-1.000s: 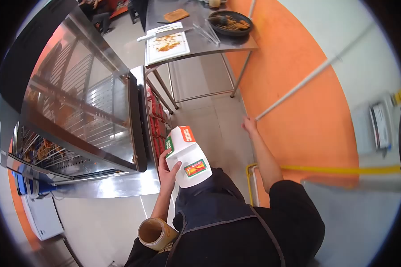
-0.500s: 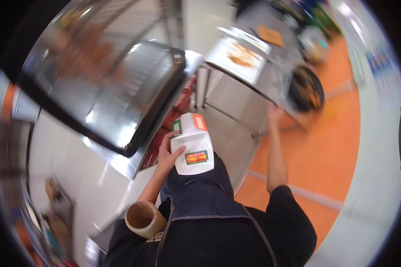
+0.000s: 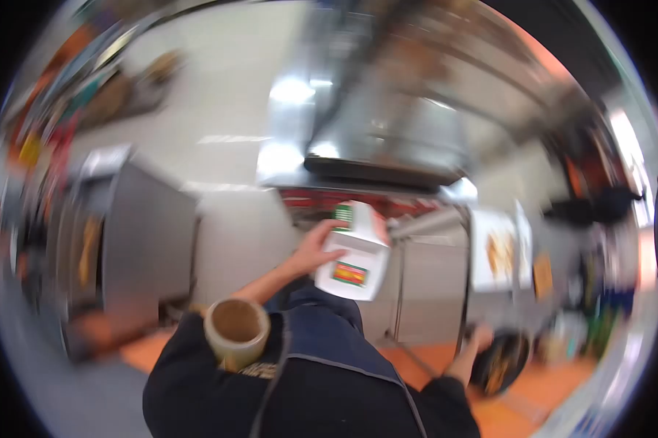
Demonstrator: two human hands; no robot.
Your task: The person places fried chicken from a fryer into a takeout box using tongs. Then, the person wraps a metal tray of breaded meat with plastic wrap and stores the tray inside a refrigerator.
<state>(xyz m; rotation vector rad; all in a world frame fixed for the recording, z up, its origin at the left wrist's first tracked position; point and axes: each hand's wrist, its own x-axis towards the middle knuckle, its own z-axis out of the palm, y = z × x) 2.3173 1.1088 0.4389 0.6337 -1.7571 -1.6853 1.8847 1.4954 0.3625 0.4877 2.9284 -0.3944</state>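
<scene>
My left hand (image 3: 319,248) is closed on a white folded takeout box (image 3: 357,255) with a red-and-yellow label on its front and green and orange patches higher up. The box is held in front of my apron (image 3: 336,337). My right hand (image 3: 481,339) is low on the right, overlapping the left rim of a round black pan (image 3: 500,365) with brownish food in it. Motion smears its fingers. Left of the pan's far side, a white board (image 3: 482,252) carries brown pieces of food.
A metal-and-glass display case (image 3: 387,139) stands ahead. A brown block (image 3: 543,275) is beside the white board on the counter. To the left is a grey metal cabinet (image 3: 154,233). A tan round cup (image 3: 238,323) is by my left upper arm. Orange flooring (image 3: 431,358) shows at lower right.
My view has swung round to the left, so the display case now lies ahead and the counter at right. The box is still in my left hand; my right hand stays near the pan.
</scene>
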